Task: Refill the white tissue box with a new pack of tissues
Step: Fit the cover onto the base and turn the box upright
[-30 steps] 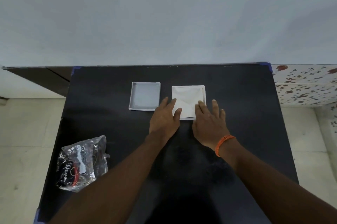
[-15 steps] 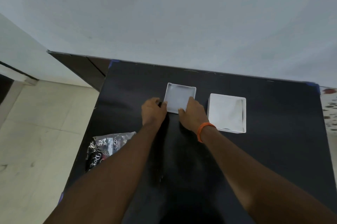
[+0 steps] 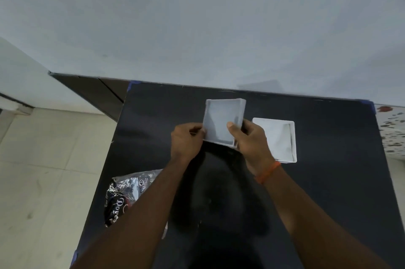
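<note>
I hold a shallow white square lid [image 3: 221, 119] of the tissue box above the black table, tilted, its hollow side toward me. My left hand [image 3: 187, 139] pinches its left edge. My right hand [image 3: 249, 139] grips its near right corner, thumb inside the lid. To the right, the white tissue box base [image 3: 293, 137] stands on the table with white tissues filling it. A crinkled clear tissue wrapper [image 3: 127, 194] with black print lies at the table's near left, partly behind my left forearm.
The black table [image 3: 328, 192] ends at a grey wall at the back. Tiled floor [image 3: 43, 170] lies to the left of the table, and a speckled surface [image 3: 392, 133] shows at the far right edge.
Both hands left the box base, moved to the lid on its left, gripped it and lifted it off the table. The camera view shifted left.
</note>
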